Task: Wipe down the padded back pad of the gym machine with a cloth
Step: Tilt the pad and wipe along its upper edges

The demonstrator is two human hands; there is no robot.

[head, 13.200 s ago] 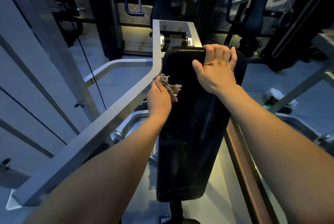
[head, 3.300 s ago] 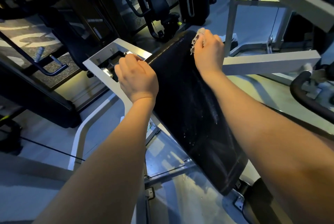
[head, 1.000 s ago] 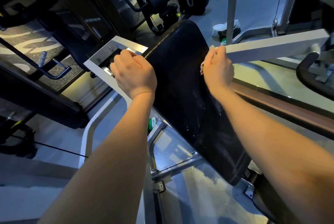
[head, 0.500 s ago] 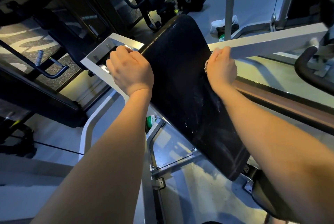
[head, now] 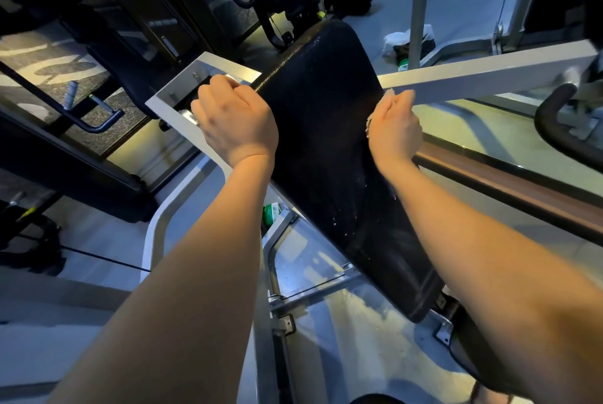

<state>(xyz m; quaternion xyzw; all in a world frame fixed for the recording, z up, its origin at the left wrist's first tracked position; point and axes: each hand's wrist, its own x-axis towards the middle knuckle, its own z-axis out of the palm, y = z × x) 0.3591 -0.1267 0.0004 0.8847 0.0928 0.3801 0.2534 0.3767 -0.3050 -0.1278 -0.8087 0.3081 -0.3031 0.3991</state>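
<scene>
Black padded vinyl of the back pad (head: 326, 129) slants between my two grips. My right grip (head: 394, 129) is closed round the cloth (head: 370, 121) and presses it to the pad's right edge, just beside the grey bar (head: 489, 77). Only a pale frayed scrap shows; my palm hides the rest. My left grip (head: 235, 119) curls over the pad's left edge beside the grey bracket (head: 176, 100), fingertips out of sight. White flecks (head: 346, 217) dot the pad below my right wrist.

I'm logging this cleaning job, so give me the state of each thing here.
back pad: tilted, white flecks on its lower half
left hand: grips pad's left edge
right hand: grips cloth
cloth: bunched, against pad's right edge
</scene>
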